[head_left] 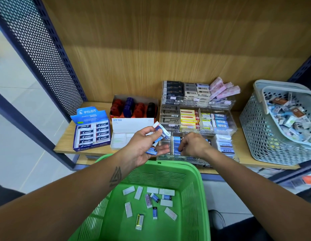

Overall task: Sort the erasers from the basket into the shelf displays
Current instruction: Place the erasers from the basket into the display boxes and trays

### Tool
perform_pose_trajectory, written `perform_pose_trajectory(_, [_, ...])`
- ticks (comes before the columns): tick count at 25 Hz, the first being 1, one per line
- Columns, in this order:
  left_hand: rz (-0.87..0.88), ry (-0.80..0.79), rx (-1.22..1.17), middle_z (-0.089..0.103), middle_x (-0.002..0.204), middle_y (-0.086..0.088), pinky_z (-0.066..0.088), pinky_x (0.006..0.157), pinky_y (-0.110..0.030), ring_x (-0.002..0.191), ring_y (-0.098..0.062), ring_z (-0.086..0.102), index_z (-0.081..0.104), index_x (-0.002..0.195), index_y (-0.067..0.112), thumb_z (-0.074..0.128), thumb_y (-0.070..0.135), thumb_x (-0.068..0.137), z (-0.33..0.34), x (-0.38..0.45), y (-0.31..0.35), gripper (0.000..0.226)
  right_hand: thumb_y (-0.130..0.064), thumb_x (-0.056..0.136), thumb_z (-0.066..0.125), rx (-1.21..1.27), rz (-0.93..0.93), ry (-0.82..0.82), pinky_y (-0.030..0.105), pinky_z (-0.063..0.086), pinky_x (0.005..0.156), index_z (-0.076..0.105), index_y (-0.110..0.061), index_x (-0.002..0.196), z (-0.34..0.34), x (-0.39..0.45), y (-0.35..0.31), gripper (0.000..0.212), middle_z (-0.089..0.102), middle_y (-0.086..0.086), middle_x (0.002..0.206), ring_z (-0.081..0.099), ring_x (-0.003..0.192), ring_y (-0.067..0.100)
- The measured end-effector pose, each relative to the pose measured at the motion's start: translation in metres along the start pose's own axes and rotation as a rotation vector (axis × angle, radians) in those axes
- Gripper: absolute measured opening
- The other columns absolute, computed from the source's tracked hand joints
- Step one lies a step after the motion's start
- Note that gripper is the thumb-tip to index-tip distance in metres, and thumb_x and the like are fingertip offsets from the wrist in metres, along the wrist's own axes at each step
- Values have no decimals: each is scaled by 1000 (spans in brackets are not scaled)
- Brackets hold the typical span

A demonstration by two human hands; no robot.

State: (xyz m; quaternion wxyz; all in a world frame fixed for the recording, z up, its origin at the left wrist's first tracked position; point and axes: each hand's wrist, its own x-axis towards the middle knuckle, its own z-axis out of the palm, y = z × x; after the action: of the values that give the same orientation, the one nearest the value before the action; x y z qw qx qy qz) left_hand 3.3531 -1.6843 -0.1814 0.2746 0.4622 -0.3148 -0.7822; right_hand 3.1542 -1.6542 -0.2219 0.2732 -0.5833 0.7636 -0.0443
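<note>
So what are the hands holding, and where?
The left hand holds several small erasers, pinching the top ones between thumb and fingertips. The right hand reaches into the clear display; what it holds cannot be told.

Two baskets are in view: one green basket (194, 197) in front and one grey basket (255, 129) on the shelf (67, 136) at the right. Thirteen loose erasers (148, 200) lie on the green basket's floor. The left hand (142, 148) holds about three more small erasers (160, 131); the exact number is hard to tell. The grey basket holds too many erasers to count. One blue Pilot box (91, 129) shows two columns of erasers. One red box (133, 106) holds four chunky items: two red, one blue, one black. One white box (126, 133) stands open. The clear display (198, 119) has three tiers. Two hands are visible, the other being the right hand (194, 145).
</note>
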Motion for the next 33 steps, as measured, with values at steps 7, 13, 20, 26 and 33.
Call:
perform_pose_trajectory(7, [-9,12,2,58,123,-27,62,64,-46,78,-42,71,63,106,5,66,12,94,-1,0,-1,14,-23,78,84,-120,-28,-85,25,48,76,74,-23,87,-7,8,1,14,65,-10,90,62,85,10])
perform_pose_trajectory(13, [-11,30,14,60,122,-26,62,65,-47,81,-43,72,63,100,5,66,13,94,-5,4,0,10,-18,84,77,-176,-195,-67,25,47,74,69,-20,90,-1,9,6,11,64,-4,91,62,86,15])
perform_pose_trajectory(20, [-12,23,24,63,111,-24,63,66,-48,79,-42,72,63,94,6,65,12,94,-4,2,0,7,-15,91,67,-323,-329,-131,26,51,86,71,-20,110,-10,3,13,20,66,-1,110,62,95,15])
perform_pose_trajectory(26, [-13,34,17,59,120,-24,63,65,-48,79,-43,71,64,102,7,65,13,94,-6,2,1,10,-15,86,68,-253,-321,-116,21,53,81,77,-24,106,-18,1,16,24,75,-9,100,67,86,4])
perform_pose_trajectory(33, [-17,25,21,64,107,-23,63,66,-49,78,-42,72,64,104,6,66,13,94,-4,2,1,12,-8,90,66,-22,-51,-122,18,53,53,77,-4,87,-26,0,12,12,74,7,70,68,56,8])
